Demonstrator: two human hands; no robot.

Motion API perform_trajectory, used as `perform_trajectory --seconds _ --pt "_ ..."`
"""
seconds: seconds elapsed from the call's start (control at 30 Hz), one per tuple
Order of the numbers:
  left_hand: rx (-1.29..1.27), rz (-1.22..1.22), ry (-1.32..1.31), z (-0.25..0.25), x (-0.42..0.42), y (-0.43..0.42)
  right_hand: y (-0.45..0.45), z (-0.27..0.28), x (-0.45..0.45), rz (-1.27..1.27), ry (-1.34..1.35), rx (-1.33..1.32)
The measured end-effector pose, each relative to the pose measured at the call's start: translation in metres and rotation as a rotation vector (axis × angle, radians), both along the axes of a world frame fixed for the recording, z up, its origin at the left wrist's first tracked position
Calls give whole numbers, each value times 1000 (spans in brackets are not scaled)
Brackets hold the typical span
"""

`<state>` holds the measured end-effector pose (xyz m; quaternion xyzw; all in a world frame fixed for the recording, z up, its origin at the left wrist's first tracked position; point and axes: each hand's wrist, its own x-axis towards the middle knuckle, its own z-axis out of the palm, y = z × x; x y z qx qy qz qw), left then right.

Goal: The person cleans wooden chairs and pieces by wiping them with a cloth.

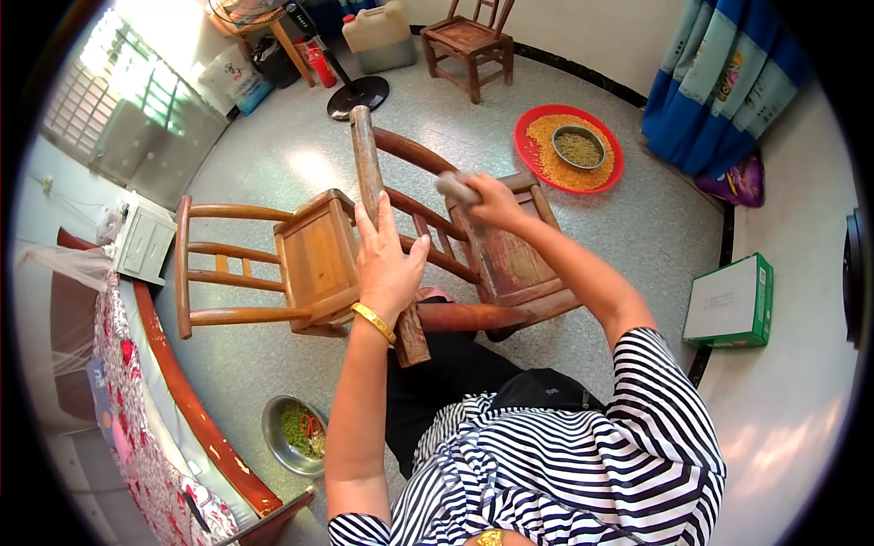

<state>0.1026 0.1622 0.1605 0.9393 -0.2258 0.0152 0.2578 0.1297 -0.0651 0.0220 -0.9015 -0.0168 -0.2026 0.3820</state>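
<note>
My left hand (390,268), with a yellow bangle at the wrist, grips a long worn wooden bar (366,159). Its fingers lie over the bar and the thumb points off to the right. Below the hand, the bar's wide lower end slants down over my lap. My right hand (496,202) is closed around a grey, rounded, stone-like object (458,188), a little blurred, to the right of the bar. Under my right forearm is a reddish-brown wooden chair (505,250) with a worn seat. A lighter brown wooden chair (319,241) is left of the bar.
A red tray (539,173) of yellow grains holds a metal bowl (579,164). Near my left elbow, another metal bowl (273,432) contains green and red food. Around the floor are a small chair (466,41), a jug (381,41), a fan base (360,96), a green-sided box (728,300) and a bed (196,391).
</note>
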Motion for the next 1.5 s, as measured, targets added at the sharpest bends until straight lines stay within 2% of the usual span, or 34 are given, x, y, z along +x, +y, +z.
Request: perform_trajectory --seconds 0.13,0.2,0.27,0.57,0.7,0.77,0.9,0.97,1.1,1.23,1.4,1.47,1.5 --pt "-17 -7 2 -2 0 0 29 68 42 9 -279 -55" --pt "-34 -14 -3 -3 0 1 43 75 69 12 -339 -87" --pt "-30 -19 -28 -4 0 2 55 59 95 -103 -268 -248" --pt "-22 -29 -40 -1 -4 1 33 -24 90 -280 -167 -228" --pt "-36 -41 -40 1 -4 0 -6 -94 69 -316 167 -287" --pt "-26 -38 -52 1 -4 1 -14 -105 54 -341 380 -375" --pt "-26 -32 -47 2 -5 0 -18 -132 28 -329 415 -576" --pt "-25 -31 -49 3 -5 0 -10 -140 9 -295 307 -632" --pt "-51 -34 -26 3 -4 0 7 -136 -7 -232 458 -674" --pt "-97 -38 -35 -3 -1 2 11 -135 -26 -154 494 -701" --pt "-233 -44 -31 -18 10 7 3 -113 -42 45 698 -579" --pt "-276 -33 -7 -19 11 7 -9 -99 -35 297 746 -278" --pt "-282 -42 -12 -20 12 8 -10 -94 -33 285 742 -281"
